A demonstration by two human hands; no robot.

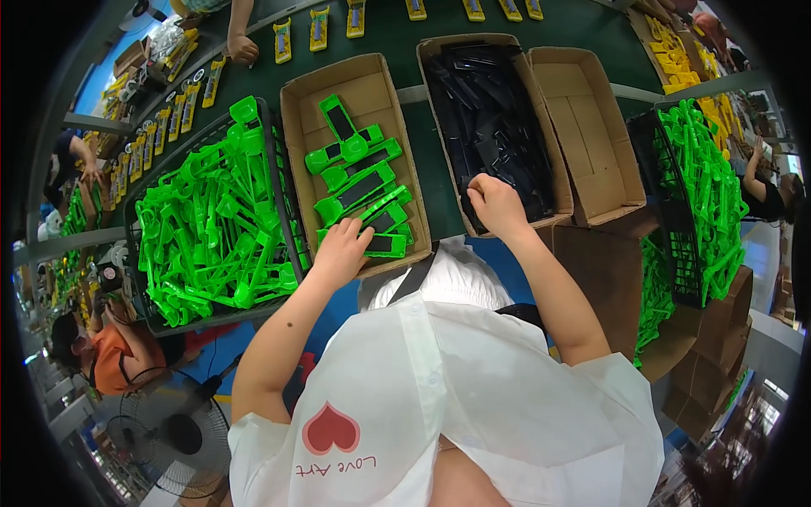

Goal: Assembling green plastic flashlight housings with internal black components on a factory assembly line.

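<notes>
My left hand point(340, 252) is over the near end of a cardboard box point(297, 93), its fingers bent over a green plastic part with a black panel point(387, 245). Several similar green parts point(359, 188) lie stacked in that box, black panels facing up. At the near left corner of a second cardboard box, filled with loose thin black plastic pieces point(498, 127), is my right hand point(498, 205). Its fingers are curled together in a pinch; whatever is between the fingertips is hidden.
A black crate point(291, 203) heaped with green parts stands at left; another crate point(676, 211) is at right. Beside the black pieces is a bare-bottomed cardboard box point(591, 127). Yellow parts point(318, 29) line the green conveyor belt. Another person's hand point(242, 49) rests there. A fan point(182, 431) stands lower left.
</notes>
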